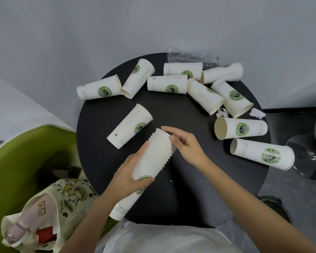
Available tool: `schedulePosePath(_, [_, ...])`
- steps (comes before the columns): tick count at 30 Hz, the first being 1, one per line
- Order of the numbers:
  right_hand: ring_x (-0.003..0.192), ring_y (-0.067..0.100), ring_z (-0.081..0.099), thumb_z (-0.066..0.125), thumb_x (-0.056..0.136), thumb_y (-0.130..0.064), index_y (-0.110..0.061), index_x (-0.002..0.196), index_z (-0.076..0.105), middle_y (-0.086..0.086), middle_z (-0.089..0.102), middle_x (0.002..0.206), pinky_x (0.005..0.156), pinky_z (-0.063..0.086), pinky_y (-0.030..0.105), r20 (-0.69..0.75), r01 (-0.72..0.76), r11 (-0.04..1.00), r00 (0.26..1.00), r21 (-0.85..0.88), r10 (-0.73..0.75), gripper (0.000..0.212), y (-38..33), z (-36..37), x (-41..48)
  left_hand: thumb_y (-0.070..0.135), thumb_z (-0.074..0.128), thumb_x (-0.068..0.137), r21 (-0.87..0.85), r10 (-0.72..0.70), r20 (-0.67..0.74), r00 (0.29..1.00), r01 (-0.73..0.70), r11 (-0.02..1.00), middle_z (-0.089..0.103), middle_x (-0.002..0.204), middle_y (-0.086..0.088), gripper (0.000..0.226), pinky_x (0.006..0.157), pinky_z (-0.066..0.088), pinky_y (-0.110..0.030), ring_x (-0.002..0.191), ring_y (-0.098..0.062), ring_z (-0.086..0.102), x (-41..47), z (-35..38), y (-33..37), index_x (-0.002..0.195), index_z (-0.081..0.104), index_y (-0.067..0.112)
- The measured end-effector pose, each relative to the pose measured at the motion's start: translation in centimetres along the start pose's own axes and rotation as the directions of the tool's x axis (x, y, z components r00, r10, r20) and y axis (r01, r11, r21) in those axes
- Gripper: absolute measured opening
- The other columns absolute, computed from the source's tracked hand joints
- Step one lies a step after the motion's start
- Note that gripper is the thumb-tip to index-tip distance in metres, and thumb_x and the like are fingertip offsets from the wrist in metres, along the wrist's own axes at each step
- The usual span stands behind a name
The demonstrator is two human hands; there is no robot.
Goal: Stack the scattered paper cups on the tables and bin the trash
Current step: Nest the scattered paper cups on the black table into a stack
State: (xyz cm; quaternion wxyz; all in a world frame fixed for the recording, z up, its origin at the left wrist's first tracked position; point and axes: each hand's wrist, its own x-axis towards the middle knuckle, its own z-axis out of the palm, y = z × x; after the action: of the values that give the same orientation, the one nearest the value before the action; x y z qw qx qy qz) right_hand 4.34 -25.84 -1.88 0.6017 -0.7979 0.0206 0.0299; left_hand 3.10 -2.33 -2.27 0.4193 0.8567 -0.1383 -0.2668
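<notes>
Here the left hand [130, 177] grips a nested stack of cups [150, 161] around its middle, tilted above the round black worktop [186, 198]. The right hand [187, 143] rests its loosely curled fingers [171, 138] on the stack's rims. Ten loose cups [130, 126] lie on their sides; two paper scraps [257, 113] sit at the right edge.

cups [167, 84] on table [190, 198] | bag [62, 201] left | wrapper [186, 55] behind

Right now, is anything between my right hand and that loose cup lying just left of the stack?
Only the stack itself: the right hand sits on its rim end, and the loose cup lies just beyond it on bare table.
</notes>
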Motion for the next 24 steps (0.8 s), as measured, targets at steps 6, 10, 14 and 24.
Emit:
schedulePosePath(6, [0.094, 0.015, 0.062, 0.047, 0.099, -0.016, -0.030, 0.126, 0.058, 0.002, 0.068, 0.107, 0.084, 0.049, 0.021, 0.037, -0.024, 0.999, 0.999, 0.041, 0.023, 0.032, -0.9, 0.5, -0.4, 0.048, 0.075, 0.069, -0.015, 0.004, 0.001, 1.000, -0.004, 1.000, 0.044, 0.138, 0.022, 0.101, 0.104, 0.044, -0.041, 0.125, -0.001, 0.045, -0.1, -0.1, 0.0, 0.144, 0.010, 0.065])
schedulePosePath(10, [0.090, 0.002, 0.062, 0.048, 0.098, -0.011, -0.023, 0.125, 0.059, -0.001, 0.069, 0.106, 0.082, 0.045, 0.015, 0.031, -0.044, 0.996, 0.999, 0.078, 0.041, 0.032, -1.5, 1.0, -0.6, 0.053, 0.074, 0.067, -0.015, -0.015, 0.013, 1.000, 0.016, 1.000, 0.045, 0.136, 0.020, 0.100, 0.102, 0.047, -0.040, 0.122, -0.002, 0.047, -0.1, -0.3, -0.1, 0.143, 0.010, 0.065])
schedulePosePath(14, [0.073, -0.002, 0.056, 0.048, 0.098, -0.008, -0.017, 0.124, 0.061, -0.007, 0.068, 0.081, 0.075, 0.042, 0.013, 0.013, -0.081, 0.988, 0.997, 0.129, 0.080, 0.030, -1.6, 1.7, -0.7, 0.053, 0.072, 0.066, -0.034, -0.016, 0.029, 0.999, 0.017, 0.999, 0.046, 0.136, 0.021, 0.099, 0.104, 0.046, -0.039, 0.123, 0.001, 0.047, -0.1, -0.5, 0.0, 0.144, 0.012, 0.064])
schedulePosePath(24, [0.076, -0.006, 0.059, 0.048, 0.098, -0.007, -0.010, 0.124, 0.060, -0.007, 0.066, 0.094, 0.070, 0.043, 0.011, -0.021, -0.098, 0.982, 0.994, 0.158, 0.103, 0.030, -1.7, 2.6, 0.3, 0.050, 0.080, 0.067, 0.052, -0.018, -0.010, 1.000, 0.018, 0.998, 0.034, 0.137, 0.023, 0.110, 0.101, 0.044, -0.042, 0.121, -0.003, 0.043, 0.7, -0.7, 0.7, 0.140, 0.000, 0.067])
